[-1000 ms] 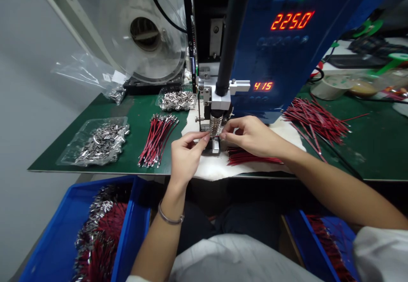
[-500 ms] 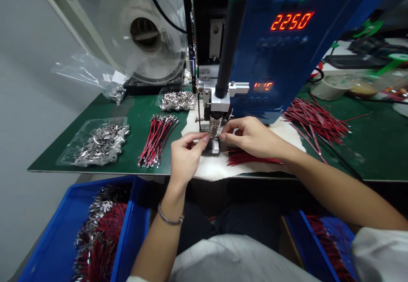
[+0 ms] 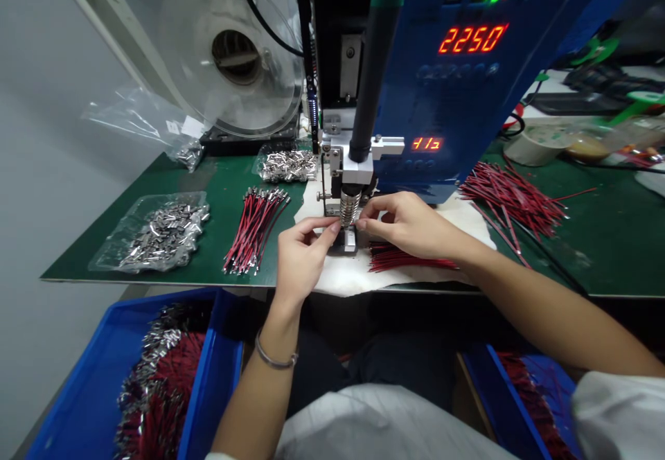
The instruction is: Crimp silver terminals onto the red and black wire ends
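Observation:
My left hand (image 3: 306,255) is closed in a pinch at the left side of the spring-wrapped tip (image 3: 350,207) of the bench machine. From the right, my right hand (image 3: 410,224) pinches close beside the same tip. Whatever sits between the fingertips is too small to make out. Just below them is a small metal block (image 3: 349,240). Red and black wires (image 3: 405,258) lie on white paper (image 3: 343,281) under my right hand. Left of my left hand is a bundle of red and black wires with metal ends (image 3: 254,231).
Bags of metal parts (image 3: 166,231) (image 3: 288,163) lie on the green table (image 3: 218,176). A loose wire pile (image 3: 512,197) is at the right. The blue machine housing (image 3: 441,100) stands behind. Blue bins (image 3: 77,391) (image 3: 478,370) hold wires below the table edge.
Both hands stay pinched at the machine tip. The lower red display on the machine shows different characters. The whole view has shifted very slightly.

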Available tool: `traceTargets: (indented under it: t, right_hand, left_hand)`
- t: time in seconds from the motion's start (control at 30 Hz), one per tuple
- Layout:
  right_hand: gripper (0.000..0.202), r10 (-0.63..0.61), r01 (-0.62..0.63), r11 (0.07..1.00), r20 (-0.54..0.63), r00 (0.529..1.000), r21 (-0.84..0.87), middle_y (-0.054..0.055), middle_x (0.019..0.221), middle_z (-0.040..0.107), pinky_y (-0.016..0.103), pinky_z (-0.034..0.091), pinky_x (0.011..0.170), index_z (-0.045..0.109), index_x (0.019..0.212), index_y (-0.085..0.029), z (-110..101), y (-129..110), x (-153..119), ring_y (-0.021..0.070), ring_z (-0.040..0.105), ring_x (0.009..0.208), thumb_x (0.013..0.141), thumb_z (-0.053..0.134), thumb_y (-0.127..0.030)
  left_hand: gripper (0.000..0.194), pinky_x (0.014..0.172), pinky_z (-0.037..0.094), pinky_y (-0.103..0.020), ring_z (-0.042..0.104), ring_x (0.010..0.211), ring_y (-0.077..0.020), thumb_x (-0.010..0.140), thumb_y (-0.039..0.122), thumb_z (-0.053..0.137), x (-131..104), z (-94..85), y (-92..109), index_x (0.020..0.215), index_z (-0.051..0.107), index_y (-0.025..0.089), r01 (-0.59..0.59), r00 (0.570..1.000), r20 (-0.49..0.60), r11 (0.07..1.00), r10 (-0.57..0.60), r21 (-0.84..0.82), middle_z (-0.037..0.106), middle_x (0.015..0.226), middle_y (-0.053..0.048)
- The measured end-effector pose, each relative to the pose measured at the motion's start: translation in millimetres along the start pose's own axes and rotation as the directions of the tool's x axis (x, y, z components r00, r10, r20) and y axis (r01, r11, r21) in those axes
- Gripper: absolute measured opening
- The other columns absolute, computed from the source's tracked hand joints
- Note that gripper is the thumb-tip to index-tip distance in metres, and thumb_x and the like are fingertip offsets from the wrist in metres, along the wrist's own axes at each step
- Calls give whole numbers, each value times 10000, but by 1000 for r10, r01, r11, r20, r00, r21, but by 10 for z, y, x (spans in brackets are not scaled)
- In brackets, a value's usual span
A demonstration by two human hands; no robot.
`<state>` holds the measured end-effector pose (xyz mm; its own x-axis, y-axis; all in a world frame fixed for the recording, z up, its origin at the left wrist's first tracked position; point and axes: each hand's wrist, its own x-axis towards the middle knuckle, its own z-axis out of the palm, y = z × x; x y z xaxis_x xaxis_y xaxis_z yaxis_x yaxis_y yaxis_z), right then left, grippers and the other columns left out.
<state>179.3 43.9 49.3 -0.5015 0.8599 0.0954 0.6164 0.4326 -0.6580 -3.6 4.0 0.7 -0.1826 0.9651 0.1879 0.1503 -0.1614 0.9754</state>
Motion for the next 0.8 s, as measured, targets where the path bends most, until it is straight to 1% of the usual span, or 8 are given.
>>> traceTargets:
  t: [0.1, 0.43, 0.53, 0.63, 0.73, 0.8]
  right_hand:
    - [197, -5, 5, 1000, 11, 1000, 7, 5, 759, 699, 237, 395, 636, 699, 798, -171, -4, 2, -3, 115, 582, 626, 858, 562, -299]
    - [225, -28, 28, 1000, 23, 999, 10, -2, 701, 684, 234, 383, 608, 694, 825, -161, -11, 17, -5, 95, 537, 540, 882, 541, -317]
    - [222, -94, 95, 995, 30, 995, -20, 4, 721, 682, 232, 378, 603, 689, 834, -156, -20, 32, -7, 90, 525, 540, 890, 541, -311]
    - [202, -188, 189, 982, 52, 981, -27, 26, 768, 685, 235, 389, 614, 685, 883, -149, -40, 49, -10, 112, 562, 607, 886, 563, -310]
    - [180, -283, 286, 958, 80, 956, -33, 47, 823, 692, 244, 412, 652, 684, 932, -146, -64, 61, -9, 137, 594, 691, 887, 573, -280]
    - [165, -332, 337, 941, 87, 939, -42, 55, 851, 698, 251, 427, 686, 688, 915, -147, -79, 66, -5, 147, 608, 732, 893, 568, -258]
  left_hand:
    - [196, 476, 276, -236, 396, 493, -92, 734, 347, 732, -1, -2, 6, 832, 776, 183, 7, 1000, -1, 1000, -7, 7, 566, 551, 2]
    - [198, 501, 317, -237, 436, 532, -97, 741, 370, 729, -3, 1, 11, 832, 770, 199, 28, 1000, 3, 999, -28, 19, 611, 617, -11]
    - [191, 517, 346, -234, 484, 568, -106, 740, 364, 731, 0, -2, 5, 830, 765, 199, 21, 1000, -1, 1000, -21, 16, 647, 675, -22]
    - [183, 553, 389, -233, 547, 638, -123, 742, 349, 731, 0, -8, -4, 828, 755, 190, 13, 1000, 9, 1000, -13, -19, 684, 759, -39]
    - [183, 574, 416, -239, 575, 664, -137, 745, 347, 727, -4, -12, -11, 818, 750, 181, 8, 1000, 19, 999, -7, -44, 691, 759, -45]
    - [186, 574, 423, -245, 580, 656, -143, 742, 348, 728, -6, -13, -13, 806, 751, 175, 10, 1000, 19, 999, -10, -40, 691, 740, -47]
